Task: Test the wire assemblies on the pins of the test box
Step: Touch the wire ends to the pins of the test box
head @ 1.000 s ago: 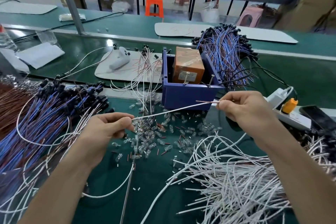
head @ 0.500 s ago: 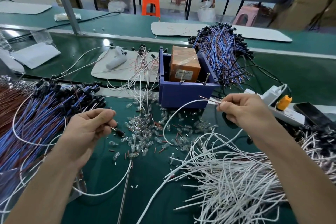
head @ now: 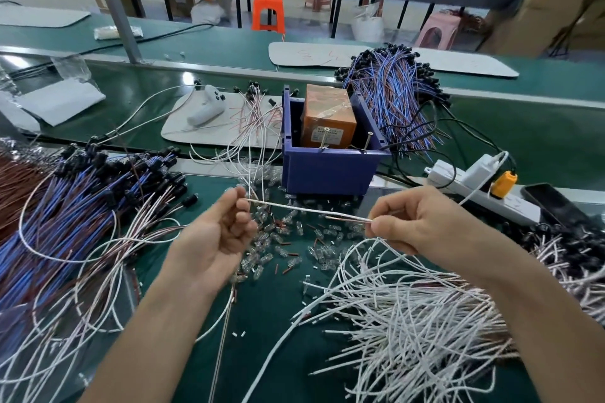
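Note:
A blue bin (head: 327, 170) holds the orange test box (head: 328, 116), with two metal pins (head: 367, 142) sticking up at its front. In front of the bin, a thin white wire assembly (head: 304, 210) is stretched between my hands. My left hand (head: 217, 232) pinches its left end between thumb and fingers. My right hand (head: 414, 222) pinches the other end, where bare copper tips show. Both hands hover above scattered clear bulbs (head: 288, 239), below and short of the pins.
A heap of white wires (head: 419, 321) lies at the lower right, blue and brown bundles (head: 65, 216) at the left, another bundle (head: 399, 101) behind the bin. A power strip (head: 474, 190) and a phone (head: 553, 203) sit at the right.
My left hand let go of a wire at the left, then rose toward the middle and took the free end of the white wire. The wire is now taut between both hands.

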The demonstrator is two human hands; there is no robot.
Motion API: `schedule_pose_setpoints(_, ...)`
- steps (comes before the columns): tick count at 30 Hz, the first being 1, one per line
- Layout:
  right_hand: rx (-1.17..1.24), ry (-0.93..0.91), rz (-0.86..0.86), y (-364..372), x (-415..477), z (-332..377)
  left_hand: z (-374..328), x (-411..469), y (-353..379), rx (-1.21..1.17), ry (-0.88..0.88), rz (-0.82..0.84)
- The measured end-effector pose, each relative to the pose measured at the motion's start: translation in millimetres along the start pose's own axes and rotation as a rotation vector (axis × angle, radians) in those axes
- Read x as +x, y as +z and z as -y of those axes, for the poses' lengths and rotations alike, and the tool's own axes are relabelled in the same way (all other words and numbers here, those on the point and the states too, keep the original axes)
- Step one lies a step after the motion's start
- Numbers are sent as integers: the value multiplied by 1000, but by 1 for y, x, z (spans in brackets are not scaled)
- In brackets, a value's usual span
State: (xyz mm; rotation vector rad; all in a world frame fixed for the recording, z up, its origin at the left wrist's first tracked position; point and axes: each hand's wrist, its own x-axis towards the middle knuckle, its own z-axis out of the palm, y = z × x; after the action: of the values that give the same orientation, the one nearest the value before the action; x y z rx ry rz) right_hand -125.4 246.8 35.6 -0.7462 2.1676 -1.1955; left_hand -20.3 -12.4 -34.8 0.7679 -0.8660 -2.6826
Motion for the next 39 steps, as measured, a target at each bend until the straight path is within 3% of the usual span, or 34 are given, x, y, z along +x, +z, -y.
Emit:
schedule_pose_setpoints(3, -63, -5, -50, -2, 0, -1, -3, 3, -6, 166, 83, -59)
schedule_pose_setpoints(8, 157, 7, -204, 3, 9, 0, -9, 1, -3, 178, 119, -50)
schedule_pose_setpoints(15, 188, -21, -334, -6, 14, 3, -18, -3, 0, 791, 281, -41)
schedule_pose_setpoints(18, 86, -81, -372, -11, 16, 8, -16, -2, 9, 1016, 410, -58)
schedule_pose_setpoints(24, -203, -98, -470, -13, 21, 19, -20, 5, 28, 1240, 533, 37)
schedule_pose_setpoints(29, -306, -106, -485, -15, 23, 26, -18, 4, 46, 1236, 641, -94)
schedule_pose_setpoints(39, -251, -134, -535, -29, 19, 17, -19, 12, 78, 1347, 817, -313)
